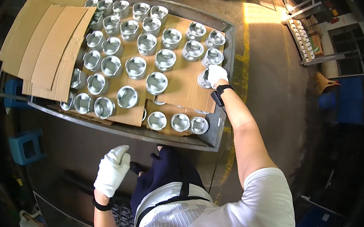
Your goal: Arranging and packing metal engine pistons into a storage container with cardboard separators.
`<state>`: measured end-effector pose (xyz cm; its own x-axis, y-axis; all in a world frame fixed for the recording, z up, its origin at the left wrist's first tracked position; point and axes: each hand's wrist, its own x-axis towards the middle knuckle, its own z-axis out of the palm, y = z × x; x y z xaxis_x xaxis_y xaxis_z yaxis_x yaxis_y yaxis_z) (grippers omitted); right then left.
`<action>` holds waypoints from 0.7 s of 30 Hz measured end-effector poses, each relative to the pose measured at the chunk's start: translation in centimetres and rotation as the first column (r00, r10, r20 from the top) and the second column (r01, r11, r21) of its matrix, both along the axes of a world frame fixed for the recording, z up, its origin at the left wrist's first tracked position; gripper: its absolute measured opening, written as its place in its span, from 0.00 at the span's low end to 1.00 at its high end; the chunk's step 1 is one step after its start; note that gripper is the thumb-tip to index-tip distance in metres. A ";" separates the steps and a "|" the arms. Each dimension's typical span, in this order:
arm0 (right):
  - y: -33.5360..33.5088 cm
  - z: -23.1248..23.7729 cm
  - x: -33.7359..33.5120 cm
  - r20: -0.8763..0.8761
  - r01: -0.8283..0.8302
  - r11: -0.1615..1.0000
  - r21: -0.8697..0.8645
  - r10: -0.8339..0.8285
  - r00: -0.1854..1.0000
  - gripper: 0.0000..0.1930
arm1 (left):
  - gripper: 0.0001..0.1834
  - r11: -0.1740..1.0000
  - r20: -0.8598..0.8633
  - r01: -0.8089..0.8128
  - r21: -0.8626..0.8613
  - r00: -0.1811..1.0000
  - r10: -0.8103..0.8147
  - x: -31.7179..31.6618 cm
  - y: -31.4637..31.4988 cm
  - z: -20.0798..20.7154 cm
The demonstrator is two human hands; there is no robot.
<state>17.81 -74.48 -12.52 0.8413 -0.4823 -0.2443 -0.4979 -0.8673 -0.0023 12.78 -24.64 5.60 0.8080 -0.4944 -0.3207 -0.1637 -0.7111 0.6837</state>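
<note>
My right hand (217,74), in a white glove, reaches to the right side of a metal-rimmed cart. Its fingers are closed on a silver metal piston (203,80), partly hidden by the glove. Just beyond it stands another piston (212,57). My left hand (112,171), also gloved in white, hangs in front of the cart's near edge, away from the pistons. Its fingers are curled and held together, with nothing seen in them. Rows of pistons (157,83) stand on brown cardboard sheets (184,91); more show at a lower level along the near edge.
The cart's raised metal rim (193,143) surrounds the pistons. Cardboard flaps (50,47) cover its left end. Blue stools (26,147) stand to the left. Dark trays of parts (124,219) lie low beside my left forearm. A rack with parts (302,40) is at far right.
</note>
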 end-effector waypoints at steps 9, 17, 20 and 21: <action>-3.3 -1.8 -0.2 0.298 -0.273 0.956 0.110 0.230 0.926 0.14 | 0.15 0.995 -0.118 0.060 0.079 0.992 -0.050 2.2 -4.9 -1.6; -6.4 0.8 6.6 -0.139 -0.412 0.834 0.367 0.487 0.862 0.11 | 0.16 0.991 -0.110 0.033 0.127 0.994 -0.019 2.9 -5.4 -0.9; -5.7 -0.6 8.3 -0.290 -0.461 0.809 0.364 0.569 0.769 0.13 | 0.16 0.988 -0.143 0.036 0.149 0.990 -0.014 2.8 -5.5 0.2; -10.5 -4.9 6.2 -0.143 -0.316 0.874 0.370 0.390 0.910 0.12 | 0.16 0.991 -0.163 0.100 0.088 0.983 -0.085 3.8 -6.7 0.3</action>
